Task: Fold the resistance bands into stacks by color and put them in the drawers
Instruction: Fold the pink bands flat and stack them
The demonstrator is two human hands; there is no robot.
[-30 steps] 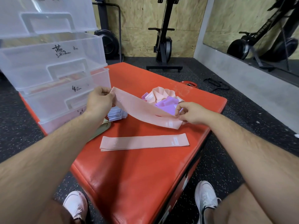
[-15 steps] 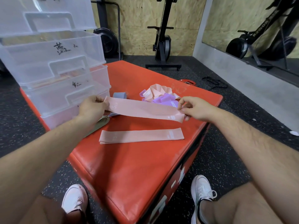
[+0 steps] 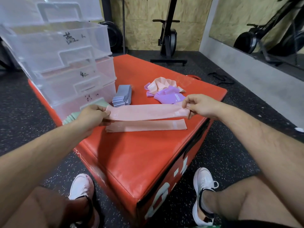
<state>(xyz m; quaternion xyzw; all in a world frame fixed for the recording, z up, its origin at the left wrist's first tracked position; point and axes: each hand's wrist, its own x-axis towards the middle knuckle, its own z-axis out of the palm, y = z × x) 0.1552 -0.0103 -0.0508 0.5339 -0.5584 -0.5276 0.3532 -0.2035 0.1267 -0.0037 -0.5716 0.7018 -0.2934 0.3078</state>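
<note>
- Left hand [image 3: 92, 115] and right hand [image 3: 200, 106] each pinch one end of a pink resistance band [image 3: 144, 112], held flat beside the clear drawer unit [image 3: 65, 63]
- Second pink band [image 3: 148, 126] lies just under it on the red plyo box [image 3: 148, 162]
- Folded blue bands [image 3: 122, 96] sit just beside the drawer unit

A gym: speckled rubber floor [image 3: 230, 153], red padded jump box [image 3: 139, 153], exercise machine [image 3: 168, 37] and wall mirror [image 3: 263, 22].
</note>
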